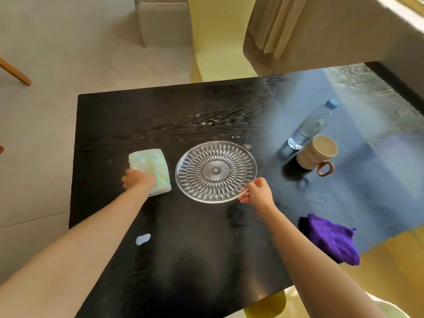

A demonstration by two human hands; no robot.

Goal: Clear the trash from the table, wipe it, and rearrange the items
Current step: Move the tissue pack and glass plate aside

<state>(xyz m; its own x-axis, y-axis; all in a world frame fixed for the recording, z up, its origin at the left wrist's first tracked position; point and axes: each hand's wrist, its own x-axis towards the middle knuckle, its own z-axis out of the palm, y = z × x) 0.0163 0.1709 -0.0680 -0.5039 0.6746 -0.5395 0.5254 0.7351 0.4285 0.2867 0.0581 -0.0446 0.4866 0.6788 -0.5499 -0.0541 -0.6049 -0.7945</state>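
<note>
A clear cut-glass plate (pixel 215 172) lies flat in the middle of the black wooden table (pixel 195 249). My right hand (pixel 258 191) pinches its near right rim. Left of the plate sits a pale tissue pack (pixel 152 166) with a blue and yellow print. My left hand (pixel 137 181) grips its near left corner. A purple cloth (pixel 330 239) lies bunched at the table's right edge, near me. A small pale blue scrap (pixel 143 239) rests on the table under my left forearm.
A plastic water bottle (pixel 312 123) with a blue cap stands at the right, with a beige mug (pixel 317 154) with a brown handle just in front of it. A curtain (pixel 286 26) hangs beyond the far right corner. A wooden chair leg (pixel 15 71) shows at far left.
</note>
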